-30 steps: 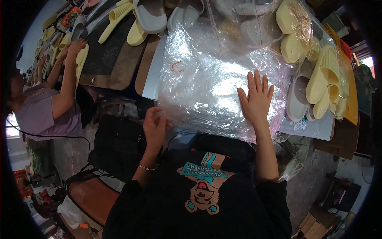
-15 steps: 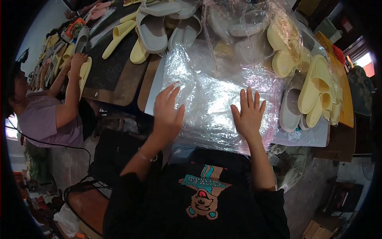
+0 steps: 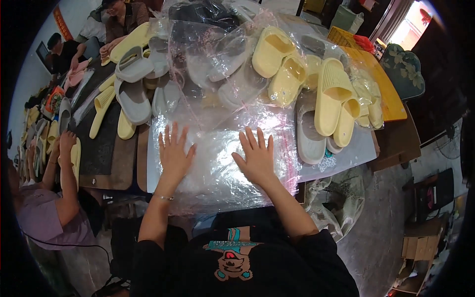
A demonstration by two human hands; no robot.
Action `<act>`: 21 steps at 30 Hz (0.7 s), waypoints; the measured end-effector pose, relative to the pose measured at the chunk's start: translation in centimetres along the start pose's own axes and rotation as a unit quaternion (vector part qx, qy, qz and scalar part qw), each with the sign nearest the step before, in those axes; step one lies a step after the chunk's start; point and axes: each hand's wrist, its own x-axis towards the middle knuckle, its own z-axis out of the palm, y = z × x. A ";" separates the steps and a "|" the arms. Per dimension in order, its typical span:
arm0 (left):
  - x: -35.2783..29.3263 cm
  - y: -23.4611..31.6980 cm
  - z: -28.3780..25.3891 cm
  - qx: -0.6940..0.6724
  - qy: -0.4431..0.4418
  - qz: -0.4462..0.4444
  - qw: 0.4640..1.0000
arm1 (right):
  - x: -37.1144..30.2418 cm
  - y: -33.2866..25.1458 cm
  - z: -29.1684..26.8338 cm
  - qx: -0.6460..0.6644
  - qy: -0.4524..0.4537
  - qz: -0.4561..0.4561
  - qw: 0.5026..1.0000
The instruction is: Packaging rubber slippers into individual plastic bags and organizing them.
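Note:
A stack of clear plastic bags with pink edge strips lies flat before me on the table. My left hand rests on its left part, fingers spread and palm down. On the right part my right hand lies flat too, thumb out to the left. Neither hand grips anything. Beyond my fingertips, grey slippers show through clear plastic. Yellow slippers in clear plastic stand behind my right hand. Right of the stack, a yellow slipper leans on a grey slipper.
Grey slippers and a yellow slipper pile up at the left. A co-worker handles a yellow slipper at the left; other people sit at the far end. A yellow crate stands at the back right, and a translucent sack below the table.
My view has swung, so the table sits lower and further left in it. My left hand has come down flat on the bags; my right hand stays spread on them.

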 end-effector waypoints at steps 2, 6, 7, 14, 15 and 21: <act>-0.7 -0.5 -0.3 0.031 -0.038 -0.044 0.998 | 0.1 0.1 -0.1 -0.002 0.000 0.007 1.000; -3.4 4.1 -2.3 -0.111 -0.055 0.010 0.992 | 0.7 -0.5 -0.2 0.018 0.002 -0.006 1.000; -3.9 4.7 -1.3 -0.098 -0.074 0.028 0.992 | 1.0 -0.7 -0.5 0.035 0.006 -0.016 0.999; -4.7 5.4 0.8 -0.080 -0.046 0.066 0.993 | 0.4 14.7 -12.4 0.273 0.309 0.309 0.857; -4.8 5.6 0.6 -0.059 -0.022 0.074 0.995 | 1.0 18.8 -13.8 0.160 0.363 0.262 0.880; -5.0 5.6 0.1 -0.079 -0.002 0.068 0.995 | 6.0 33.0 -11.1 0.119 0.298 0.252 0.913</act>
